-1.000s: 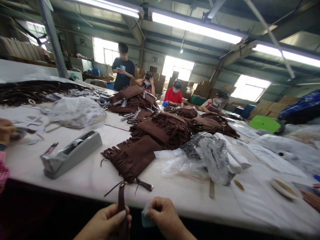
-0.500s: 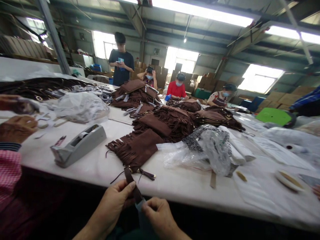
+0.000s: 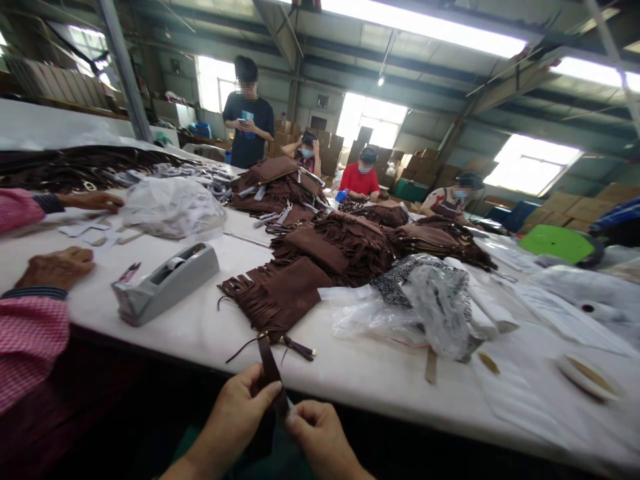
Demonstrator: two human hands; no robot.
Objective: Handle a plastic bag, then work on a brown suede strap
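A brown fringed suede bag (image 3: pixel 280 297) lies near the front edge of the white table (image 3: pixel 165 333). Its dark brown strap (image 3: pixel 270 367) hangs over the edge toward me. My left hand (image 3: pixel 235 417) pinches that strap below the table edge. My right hand (image 3: pixel 320 437) is closed on the strap's lower end, where a small pale wrapping shows between the fingers. Both hands touch each other at the strap.
A grey tape dispenser (image 3: pixel 165 283) stands left of the bag. Clear plastic bags (image 3: pixel 400 313) and a heap of brown fringed bags (image 3: pixel 345 243) lie behind. A person in a pink checked sleeve (image 3: pixel 30 327) rests hands on the table at left. Several people work at the far end.
The view has shifted left and down slightly. My hands slid along the strap and came closer together. The neighbour's hands have settled on the table at left.
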